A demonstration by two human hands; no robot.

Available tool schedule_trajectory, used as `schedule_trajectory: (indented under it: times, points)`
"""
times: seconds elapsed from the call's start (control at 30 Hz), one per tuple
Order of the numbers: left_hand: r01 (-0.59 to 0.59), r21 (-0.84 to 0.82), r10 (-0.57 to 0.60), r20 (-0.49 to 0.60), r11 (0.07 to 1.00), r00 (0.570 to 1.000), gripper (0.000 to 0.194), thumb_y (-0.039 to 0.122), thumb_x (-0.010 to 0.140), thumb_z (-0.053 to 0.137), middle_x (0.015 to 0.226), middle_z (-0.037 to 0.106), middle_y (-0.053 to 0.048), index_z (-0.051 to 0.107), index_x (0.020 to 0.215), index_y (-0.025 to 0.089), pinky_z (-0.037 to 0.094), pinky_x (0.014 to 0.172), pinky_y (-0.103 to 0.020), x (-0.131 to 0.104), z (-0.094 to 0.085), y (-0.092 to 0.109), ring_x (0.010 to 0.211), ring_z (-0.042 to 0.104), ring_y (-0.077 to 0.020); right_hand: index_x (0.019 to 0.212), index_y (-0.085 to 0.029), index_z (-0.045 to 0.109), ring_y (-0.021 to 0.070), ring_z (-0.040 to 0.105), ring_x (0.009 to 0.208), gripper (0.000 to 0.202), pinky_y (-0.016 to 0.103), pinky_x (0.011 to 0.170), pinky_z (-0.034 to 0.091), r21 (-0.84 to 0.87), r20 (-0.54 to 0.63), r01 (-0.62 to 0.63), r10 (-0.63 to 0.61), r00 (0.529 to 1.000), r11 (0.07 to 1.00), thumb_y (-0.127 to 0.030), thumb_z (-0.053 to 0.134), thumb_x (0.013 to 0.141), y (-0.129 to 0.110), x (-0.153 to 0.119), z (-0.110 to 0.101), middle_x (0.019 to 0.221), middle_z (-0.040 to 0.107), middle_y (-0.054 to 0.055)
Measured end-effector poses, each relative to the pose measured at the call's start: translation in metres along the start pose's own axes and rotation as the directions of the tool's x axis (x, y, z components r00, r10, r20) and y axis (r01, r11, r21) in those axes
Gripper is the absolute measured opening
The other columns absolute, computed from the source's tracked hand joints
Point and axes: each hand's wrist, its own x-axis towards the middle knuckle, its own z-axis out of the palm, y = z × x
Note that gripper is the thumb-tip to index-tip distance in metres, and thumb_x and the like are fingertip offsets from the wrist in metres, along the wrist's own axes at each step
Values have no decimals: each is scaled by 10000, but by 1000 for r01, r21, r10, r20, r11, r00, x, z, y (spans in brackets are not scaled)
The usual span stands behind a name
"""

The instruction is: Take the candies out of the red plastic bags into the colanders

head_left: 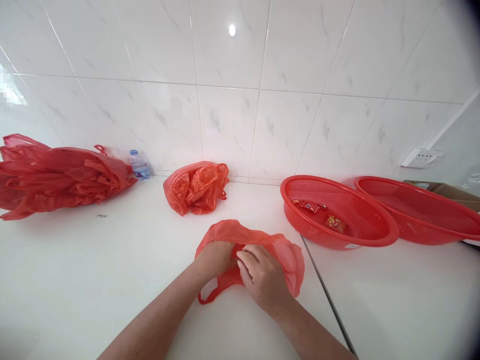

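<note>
A thin red plastic bag (230, 227) lies spread on the white table in front of me, its mouth facing me and one handle loop at its near left. My left hand (221, 256) reaches into the bag past the wrist, and its fingers are hidden by the plastic and by the other hand. At the bag's mouth, my right hand (264, 275) is closed, fingers bent together against the red plastic and close to the left hand. Whether anything else sits between those fingers is hidden.
Behind the bag rests a crumpled red bag (197, 187). A big bundle of red bags (63, 175) and a water bottle (139, 165) stand left. Two red plastic baskets (339, 240) (420, 232) are at right, the nearer holding small packets (335, 224). A seam (326, 290) crosses the tabletop.
</note>
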Motion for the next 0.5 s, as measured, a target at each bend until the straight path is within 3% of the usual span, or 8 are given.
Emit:
schedule_trajectory:
  times: [0.07,0.13,0.2,0.27,0.37,0.5]
  points:
    - [-54,79,42,151,995,988,351,253,633,670,573,596,12,673,982,293,345,505,-298,-6,-4,3,482,551,-202,1094,-251,617,209,614,928,280,364,787,514,32,39,-88,86,996,996,-177,447,884,12,1,3,1038,649,67]
    - [-119,176,75,236,977,969,673,259,592,690,887,693,-15,554,1245,347,357,480,-286,-11,-10,7,502,578,-182,1202,-278,562,229,603,1007,324,388,806,508,42,56,-181,178,982,983,-272,480,889,33,2,4,1135,628,67]
    - [-178,240,114,260,954,959,828,252,566,686,1228,611,-51,448,1348,383,376,481,-275,-15,-16,8,634,642,-203,1241,-270,539,240,612,1010,369,389,770,510,35,57,-237,234,970,971,-368,491,889,57,3,1,1126,638,77]
    - [-220,285,133,295,933,946,865,227,559,661,1416,458,-46,413,1367,408,391,488,-261,-17,-21,8,818,667,-242,1203,-235,575,241,638,955,387,378,728,511,40,101,-345,339,935,938,-441,468,893,76,3,-4,1054,670,88]
    - [-173,337,43,360,925,932,855,178,561,611,1464,393,-46,422,1364,403,379,455,-246,-16,-26,10,856,664,-249,1014,-203,673,229,669,826,451,342,658,507,105,273,-591,548,791,800,-530,382,906,91,2,-15,913,708,86]
    - [40,390,-186,346,920,920,638,222,626,602,1398,464,-37,541,1249,345,413,503,-245,-14,-38,28,915,632,-242,921,-190,702,225,662,827,574,322,690,499,173,421,-767,658,624,618,-598,301,901,89,5,-27,896,710,88]
